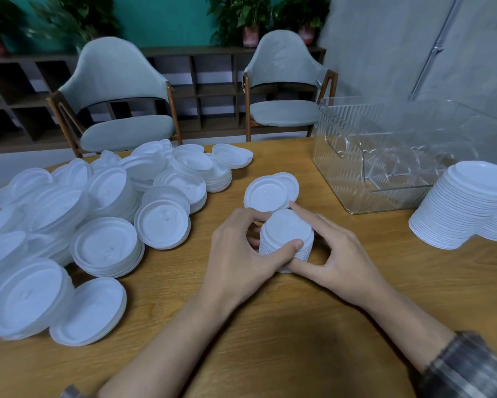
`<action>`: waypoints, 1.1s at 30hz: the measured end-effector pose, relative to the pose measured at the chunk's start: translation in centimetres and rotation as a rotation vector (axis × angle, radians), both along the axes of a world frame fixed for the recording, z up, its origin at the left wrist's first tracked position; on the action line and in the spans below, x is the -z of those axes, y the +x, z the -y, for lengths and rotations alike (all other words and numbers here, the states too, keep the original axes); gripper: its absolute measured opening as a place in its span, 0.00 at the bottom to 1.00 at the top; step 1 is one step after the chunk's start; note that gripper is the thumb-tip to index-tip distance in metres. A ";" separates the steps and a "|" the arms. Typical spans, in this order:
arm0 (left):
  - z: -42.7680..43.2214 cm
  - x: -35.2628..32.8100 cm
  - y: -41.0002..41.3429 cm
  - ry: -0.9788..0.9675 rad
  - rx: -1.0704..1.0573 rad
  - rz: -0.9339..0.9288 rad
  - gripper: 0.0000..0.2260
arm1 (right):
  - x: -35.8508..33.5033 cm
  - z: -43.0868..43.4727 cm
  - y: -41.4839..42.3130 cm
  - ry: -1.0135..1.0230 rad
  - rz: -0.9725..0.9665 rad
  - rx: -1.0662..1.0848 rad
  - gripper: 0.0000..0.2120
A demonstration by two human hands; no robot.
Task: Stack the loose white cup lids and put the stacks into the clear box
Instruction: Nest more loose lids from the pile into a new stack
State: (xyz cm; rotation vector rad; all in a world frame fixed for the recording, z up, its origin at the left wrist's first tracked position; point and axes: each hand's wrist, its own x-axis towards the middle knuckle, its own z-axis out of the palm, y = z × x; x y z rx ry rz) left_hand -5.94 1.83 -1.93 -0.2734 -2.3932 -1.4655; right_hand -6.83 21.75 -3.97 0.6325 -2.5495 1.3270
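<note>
- Left hand (238, 254) curls round the small lid stack (287, 231) at mid-table (270, 326), thumb on its near rim.
- Right hand (336, 259) pinches the same stack between forefinger and thumb.
- Clear box (342, 168) stands apart, far right.
- Loose lids (106, 245) heap at left.

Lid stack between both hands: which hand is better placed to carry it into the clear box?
Probably right: the clear box sits rightward, nearer the right hand; the left hand would have to cross over.
</note>
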 end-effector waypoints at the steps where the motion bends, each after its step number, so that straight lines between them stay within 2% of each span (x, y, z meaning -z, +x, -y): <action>1: 0.1 0.0 -0.1 0.003 0.003 -0.001 0.23 | 0.0 0.0 0.0 -0.002 -0.001 0.000 0.42; 8: 0.2 0.5 -0.3 -0.004 0.039 -0.025 0.23 | 0.1 -0.1 0.0 0.023 0.004 0.021 0.40; 12: 0.8 1.0 -1.0 -0.042 0.052 -0.118 0.16 | 0.0 -0.4 0.0 0.039 -0.002 0.074 0.40; 14: 1.4 1.8 -2.0 -0.144 0.022 -0.186 0.12 | 0.1 -0.5 -0.1 0.036 -0.001 0.118 0.40; 17: 2.0 2.8 -3.6 -0.359 0.029 -0.198 0.20 | 0.2 -0.7 -0.2 0.022 -0.004 0.169 0.40; 20: 1.6 3.1 -5.1 -0.453 0.073 -0.239 0.19 | 0.2 -0.6 -0.1 0.020 0.007 0.191 0.40; 23: 1.4 3.0 -6.0 -0.442 0.056 -0.261 0.14 | 0.3 -0.6 -0.2 0.027 0.023 0.197 0.40; 29: 1.6 3.1 -6.0 -0.431 0.023 -0.288 0.11 | 0.2 -0.5 -0.2 0.045 0.036 0.197 0.41; 33: 1.7 2.6 -5.6 -0.350 -0.011 -0.312 0.08 | 0.2 -0.5 -0.2 0.052 0.040 0.193 0.41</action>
